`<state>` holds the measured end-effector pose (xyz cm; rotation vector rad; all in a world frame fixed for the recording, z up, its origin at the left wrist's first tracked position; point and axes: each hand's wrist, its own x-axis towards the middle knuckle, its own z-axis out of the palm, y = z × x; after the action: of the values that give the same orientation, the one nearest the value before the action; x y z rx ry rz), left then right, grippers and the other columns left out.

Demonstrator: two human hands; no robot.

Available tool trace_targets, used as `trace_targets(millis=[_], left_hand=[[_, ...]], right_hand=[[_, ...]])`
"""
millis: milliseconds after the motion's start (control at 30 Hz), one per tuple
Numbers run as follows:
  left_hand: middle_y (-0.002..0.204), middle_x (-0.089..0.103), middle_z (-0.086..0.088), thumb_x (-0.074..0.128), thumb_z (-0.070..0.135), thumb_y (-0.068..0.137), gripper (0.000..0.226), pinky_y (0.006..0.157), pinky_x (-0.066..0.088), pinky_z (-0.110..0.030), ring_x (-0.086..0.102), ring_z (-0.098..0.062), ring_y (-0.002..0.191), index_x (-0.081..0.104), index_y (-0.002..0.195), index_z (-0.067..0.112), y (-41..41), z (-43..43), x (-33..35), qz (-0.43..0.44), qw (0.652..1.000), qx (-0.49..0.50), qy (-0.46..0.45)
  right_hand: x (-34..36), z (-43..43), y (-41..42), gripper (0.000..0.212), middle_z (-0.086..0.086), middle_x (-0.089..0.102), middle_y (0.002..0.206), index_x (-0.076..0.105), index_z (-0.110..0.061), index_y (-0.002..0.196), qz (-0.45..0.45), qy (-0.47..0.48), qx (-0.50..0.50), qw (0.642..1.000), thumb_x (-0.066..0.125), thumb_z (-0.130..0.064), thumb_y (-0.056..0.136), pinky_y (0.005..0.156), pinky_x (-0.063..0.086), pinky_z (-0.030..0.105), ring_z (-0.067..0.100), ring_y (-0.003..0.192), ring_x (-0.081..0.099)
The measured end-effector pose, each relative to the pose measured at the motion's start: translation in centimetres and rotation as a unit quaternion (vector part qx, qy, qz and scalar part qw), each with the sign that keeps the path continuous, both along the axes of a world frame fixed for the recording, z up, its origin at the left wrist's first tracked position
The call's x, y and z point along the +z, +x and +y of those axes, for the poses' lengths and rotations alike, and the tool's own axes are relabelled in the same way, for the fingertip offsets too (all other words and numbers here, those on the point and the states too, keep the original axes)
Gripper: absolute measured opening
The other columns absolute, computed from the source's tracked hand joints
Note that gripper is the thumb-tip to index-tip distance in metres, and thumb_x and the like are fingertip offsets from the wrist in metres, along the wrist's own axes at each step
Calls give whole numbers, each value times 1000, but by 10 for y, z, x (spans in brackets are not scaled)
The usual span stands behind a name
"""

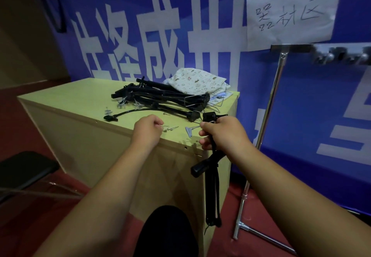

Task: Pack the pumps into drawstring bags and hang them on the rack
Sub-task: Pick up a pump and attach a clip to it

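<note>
Left hand (147, 130) over cabinet (80, 100) front edge, fingers curled, seemingly pinching a small needle (161, 124) | right hand (222, 134) at cabinet's front right corner, fingers clamped round a pump (212, 186) hanging down the cabinet's side | pump pile (160, 96) mid-cabinet | bags (198, 84) at cabinet's back right | rack (275, 100) right of cabinet

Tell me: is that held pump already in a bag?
Out. The right hand grips the bare pump; the bags lie heaped on the table.
</note>
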<state>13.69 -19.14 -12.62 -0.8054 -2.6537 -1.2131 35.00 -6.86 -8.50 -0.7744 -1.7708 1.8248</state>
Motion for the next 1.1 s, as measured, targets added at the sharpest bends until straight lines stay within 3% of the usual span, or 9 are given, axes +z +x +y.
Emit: trace_targets(millis=[267, 400, 533, 600, 700, 800, 933, 1000, 1100], left_hand=[[102, 74, -5, 78, 15, 94, 4, 80, 53, -31, 69, -25, 94, 77, 95, 18, -9, 15, -4, 23, 997, 13, -66], [102, 75, -5, 69, 10, 98, 15, 77, 52, -31, 69, -27, 94, 77, 89, 19, -8, 16, 1, 33, 992, 20, -124], [116, 73, -9, 56, 12, 104, 25, 70, 47, -29, 65, -25, 87, 81, 107, 12, -9, 23, 8, -1, 977, 15, -214], [120, 68, -11, 55, 12, 104, 25, 63, 44, -28, 64, -24, 82, 80, 106, 14, -9, 23, 6, -13, 977, 17, -210], [114, 69, -11, 59, 17, 107, 19, 72, 45, -30, 65, -26, 87, 73, 94, 19, -2, 21, 1, 6, 994, 0, -111], [95, 68, -2, 54, 23, 109, 20, 70, 43, -32, 62, -25, 83, 64, 91, 19, 17, 20, 8, -14, 999, -35, 34], [91, 64, 5, 51, 23, 110, 23, 67, 53, -29, 59, -16, 74, 71, 119, 30, 52, 32, 24, -104, 970, -153, 157], [86, 64, 6, 49, 18, 109, 31, 70, 55, -30, 58, -12, 75, 77, 114, 33, 65, 42, 26, -123, 953, -204, 185], [89, 67, 3, 51, 14, 109, 26, 72, 57, -29, 63, -11, 82, 74, 112, 25, 83, 57, 25, -139, 939, -238, 207]], right_hand=[[-6, 5, 1, 23, 16, 73, 85, 67, 11, 114, -21, 35, 7, 999, 70, -10, 106, 75, 61, 51, 21, 53, 69], [-8, 9, 3, 21, 16, 74, 86, 68, 10, 113, -22, 49, 13, 998, 70, -10, 106, 79, 64, 59, 21, 54, 69], [-12, 11, 3, 21, 16, 76, 87, 69, 8, 112, -24, 60, 14, 998, 70, -12, 106, 78, 65, 60, 22, 57, 70], [-13, 12, 4, 21, 15, 76, 87, 69, 8, 112, -24, 62, 16, 998, 71, -12, 106, 76, 66, 58, 23, 58, 70], [-16, 15, 7, 22, 16, 76, 87, 68, 9, 112, -16, 54, 18, 998, 71, -12, 105, 72, 67, 55, 23, 57, 69], [-19, 20, 11, 23, 15, 76, 87, 68, 9, 111, -6, 51, 17, 999, 72, -13, 105, 68, 67, 48, 21, 57, 68], [-26, 28, 15, 23, 14, 75, 85, 69, 10, 109, 12, 39, 11, 999, 71, -13, 106, 68, 67, 45, 23, 60, 67], [-30, 32, 19, 22, 12, 75, 84, 70, 8, 108, 22, 37, 7, 999, 71, -14, 106, 72, 68, 48, 24, 63, 67], [-37, 39, 25, 21, 9, 75, 81, 72, 5, 104, 39, 35, -4, 999, 71, -16, 106, 76, 67, 49, 24, 64, 68]])
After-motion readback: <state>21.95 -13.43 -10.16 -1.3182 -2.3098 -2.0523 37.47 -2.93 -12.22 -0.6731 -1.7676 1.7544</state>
